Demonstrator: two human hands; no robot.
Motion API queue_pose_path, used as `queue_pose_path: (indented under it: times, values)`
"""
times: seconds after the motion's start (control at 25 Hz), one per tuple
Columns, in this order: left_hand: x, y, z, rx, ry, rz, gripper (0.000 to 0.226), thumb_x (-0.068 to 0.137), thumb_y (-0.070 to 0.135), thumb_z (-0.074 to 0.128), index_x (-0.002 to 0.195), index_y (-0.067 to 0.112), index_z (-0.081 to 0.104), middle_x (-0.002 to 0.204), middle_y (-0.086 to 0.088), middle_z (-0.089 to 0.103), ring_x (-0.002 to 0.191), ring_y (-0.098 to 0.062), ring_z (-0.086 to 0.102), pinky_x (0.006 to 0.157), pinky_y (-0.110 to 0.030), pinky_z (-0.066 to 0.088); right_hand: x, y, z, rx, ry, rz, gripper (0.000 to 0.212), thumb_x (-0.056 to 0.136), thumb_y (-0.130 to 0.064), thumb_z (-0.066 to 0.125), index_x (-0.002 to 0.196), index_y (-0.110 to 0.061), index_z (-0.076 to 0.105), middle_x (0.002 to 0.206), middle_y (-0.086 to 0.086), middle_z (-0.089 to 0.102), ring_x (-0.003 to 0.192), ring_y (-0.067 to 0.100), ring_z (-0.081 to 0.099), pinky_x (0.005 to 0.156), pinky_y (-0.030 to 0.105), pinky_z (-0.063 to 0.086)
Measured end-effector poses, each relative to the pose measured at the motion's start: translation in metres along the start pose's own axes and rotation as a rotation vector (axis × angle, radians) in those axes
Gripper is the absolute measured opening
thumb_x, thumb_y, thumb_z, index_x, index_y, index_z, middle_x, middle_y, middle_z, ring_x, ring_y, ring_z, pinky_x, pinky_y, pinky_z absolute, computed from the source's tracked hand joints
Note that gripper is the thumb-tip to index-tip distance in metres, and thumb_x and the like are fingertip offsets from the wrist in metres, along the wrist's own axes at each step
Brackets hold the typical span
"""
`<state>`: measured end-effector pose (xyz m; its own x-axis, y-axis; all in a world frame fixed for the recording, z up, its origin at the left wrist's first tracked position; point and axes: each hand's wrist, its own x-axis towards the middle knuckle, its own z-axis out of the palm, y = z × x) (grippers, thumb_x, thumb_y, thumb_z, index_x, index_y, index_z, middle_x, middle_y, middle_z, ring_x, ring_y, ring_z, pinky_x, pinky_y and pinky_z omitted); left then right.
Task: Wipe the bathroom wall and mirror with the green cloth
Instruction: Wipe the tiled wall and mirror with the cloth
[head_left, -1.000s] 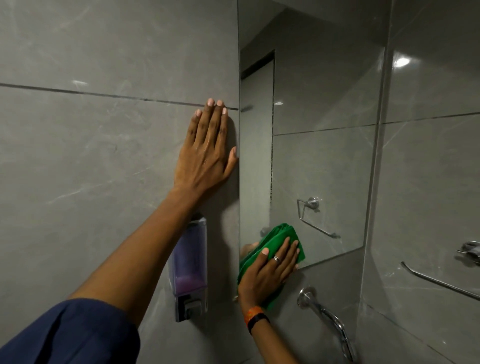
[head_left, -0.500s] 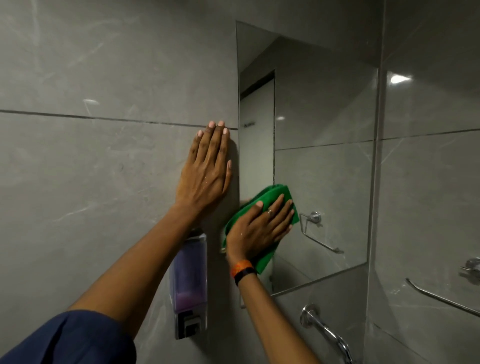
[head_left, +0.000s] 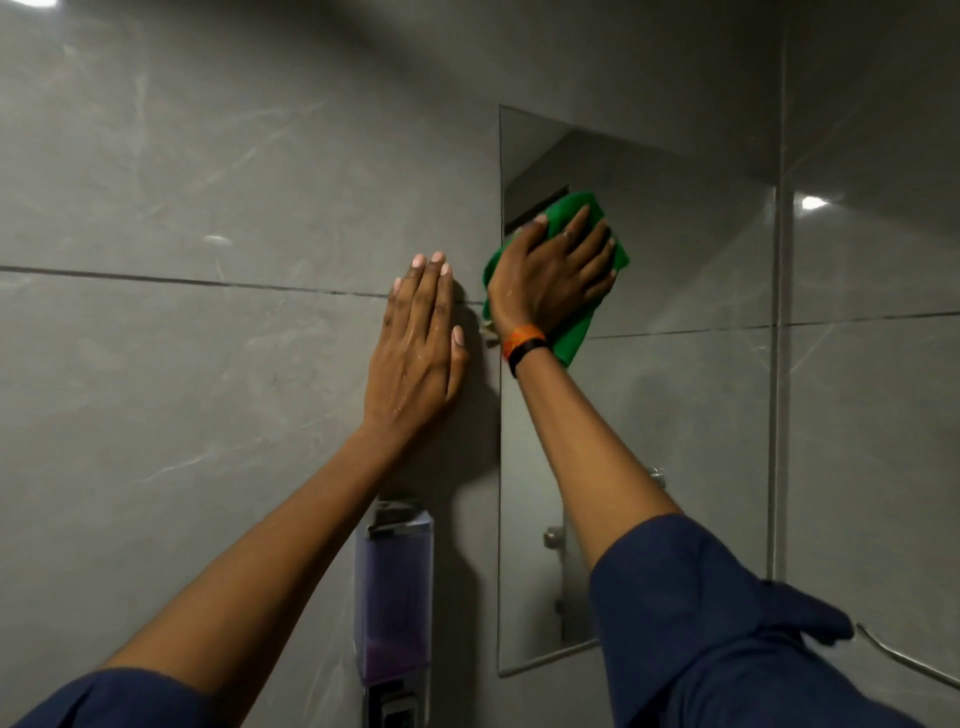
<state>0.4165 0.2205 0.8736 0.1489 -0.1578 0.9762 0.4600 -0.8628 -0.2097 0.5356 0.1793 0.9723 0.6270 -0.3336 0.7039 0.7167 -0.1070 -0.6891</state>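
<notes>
A frameless mirror (head_left: 675, 395) hangs on the grey tiled wall (head_left: 218, 364). My right hand (head_left: 553, 275) presses the folded green cloth (head_left: 571, 338) flat against the mirror's upper left part, fingers spread over it; an orange and black band circles that wrist. My left hand (head_left: 421, 348) lies flat on the wall just left of the mirror's edge, fingers together and pointing up, holding nothing.
A clear soap dispenser (head_left: 393, 592) with purple liquid is fixed to the wall below my left hand. A metal rail (head_left: 904, 660) runs along the right side wall at the lower right. The mirror reflects a towel holder (head_left: 657, 475) partly behind my right arm.
My right hand has slid the green cloth up the mirror from near its bottom edge to its upper left part. My left hand has stayed flat on the wall.
</notes>
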Motion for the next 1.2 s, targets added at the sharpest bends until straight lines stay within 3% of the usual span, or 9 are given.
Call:
queue_pose_path:
  times: [0.24,0.4,0.52,0.68,0.8,0.88,0.96,1.08,1.2]
  values:
    - [0.008,-0.004,-0.003,0.011,-0.002,0.013,0.058,0.103,0.021,0.032,0.152,-0.010,0.032,0.161,-0.028,0.033,0.153,-0.041,0.027,0.127,-0.053,0.023,0.057,-0.056,0.009,0.050,-0.047,-0.078,0.062,0.105,-0.046,0.032,0.158,-0.014,0.030,0.167,0.011,0.028,0.155,0.029,0.021,0.128,0.053,0.011]
    - [0.013,-0.005,-0.008,-0.014,-0.025,0.014,0.059,0.103,0.023,0.033,0.152,-0.010,0.032,0.160,-0.029,0.033,0.152,-0.041,0.028,0.126,-0.053,0.023,0.076,-0.075,0.003,0.118,-0.206,-0.163,0.070,0.104,-0.049,0.034,0.161,-0.012,0.019,0.170,0.013,0.015,0.158,0.030,0.010,0.129,0.053,0.002]
    - [0.020,-0.005,-0.014,-0.006,-0.044,-0.005,0.059,0.102,0.022,0.032,0.151,-0.011,0.034,0.159,-0.030,0.035,0.151,-0.043,0.030,0.125,-0.056,0.026,0.094,-0.076,-0.004,0.213,-0.380,-0.230,0.070,0.104,-0.038,0.041,0.162,-0.013,0.011,0.171,0.009,0.007,0.159,0.025,0.001,0.130,0.049,-0.004]
    - [0.033,-0.007,-0.032,0.046,-0.073,-0.025,0.060,0.102,0.023,0.031,0.150,-0.012,0.035,0.158,-0.031,0.036,0.150,-0.044,0.030,0.125,-0.056,0.026,0.095,-0.080,-0.013,0.187,-0.436,-0.377,0.065,0.102,-0.019,0.047,0.160,-0.013,0.018,0.171,0.007,0.014,0.159,0.025,0.007,0.129,0.048,0.003]
    - [0.036,-0.012,-0.055,0.150,-0.103,-0.018,0.061,0.101,0.024,0.029,0.152,-0.009,0.034,0.160,-0.028,0.035,0.152,-0.041,0.030,0.127,-0.053,0.022,0.075,-0.101,-0.018,0.157,-0.485,-0.652,0.063,0.102,-0.017,0.052,0.159,-0.015,0.026,0.169,0.007,0.022,0.157,0.027,0.015,0.129,0.046,0.010]
    - [0.033,-0.022,-0.076,0.222,-0.131,-0.028,0.062,0.100,0.024,0.030,0.153,-0.007,0.034,0.160,-0.027,0.035,0.152,-0.040,0.030,0.127,-0.053,0.022,0.058,-0.117,-0.019,0.054,-0.513,-0.961,0.063,0.102,-0.030,0.052,0.159,-0.017,0.026,0.168,0.007,0.024,0.157,0.027,0.018,0.128,0.045,0.014]
    - [0.027,-0.032,-0.103,0.302,-0.147,-0.034,0.061,0.100,0.024,0.032,0.153,-0.006,0.035,0.161,-0.025,0.036,0.152,-0.039,0.031,0.126,-0.054,0.024,0.041,-0.125,-0.019,-0.094,-0.440,-1.193,0.064,0.103,-0.046,0.043,0.160,-0.023,0.025,0.169,0.005,0.024,0.156,0.029,0.018,0.127,0.052,0.014]
    - [0.010,-0.050,-0.150,0.436,-0.201,-0.061,0.061,0.102,0.027,0.029,0.153,-0.005,0.036,0.160,-0.024,0.038,0.152,-0.038,0.032,0.126,-0.055,0.024,0.013,-0.125,-0.019,-0.031,-0.416,-1.104,0.061,0.104,-0.048,0.041,0.159,-0.026,0.027,0.168,0.004,0.026,0.156,0.031,0.018,0.126,0.053,0.016]
    - [-0.007,-0.066,-0.196,0.529,-0.262,-0.080,0.063,0.102,0.031,0.027,0.154,-0.004,0.035,0.160,-0.024,0.038,0.153,-0.038,0.030,0.127,-0.056,0.022,-0.028,-0.121,-0.026,-0.004,-0.429,-1.071,0.055,0.102,-0.037,0.045,0.155,-0.024,0.037,0.162,0.006,0.036,0.149,0.032,0.031,0.116,0.050,0.030]
